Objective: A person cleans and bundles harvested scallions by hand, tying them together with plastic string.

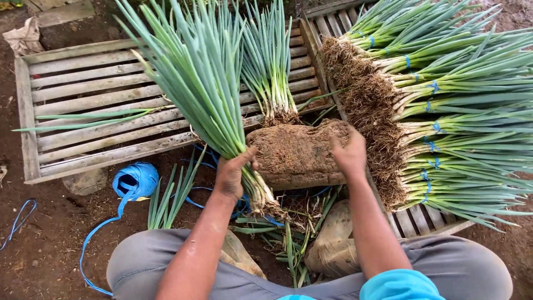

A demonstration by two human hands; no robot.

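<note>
My left hand [232, 173] grips a thick bunch of green onions [202, 83] near its white stems. The leaves fan up and to the left and the muddy roots point down toward my knees. My right hand [350, 154] rests with fingers spread on the right end of a soil-covered block [297, 154] in front of me. A smaller loose bunch of green onions [270, 66] lies just beyond the block on the wooden slats.
A wooden slatted pallet [83, 100] lies at the left. A stack of tied onion bundles [444, 111] with blue bands fills a second pallet at the right. A roll of blue plastic twine [135, 180] and leaf trimmings [288, 239] lie on the dirt.
</note>
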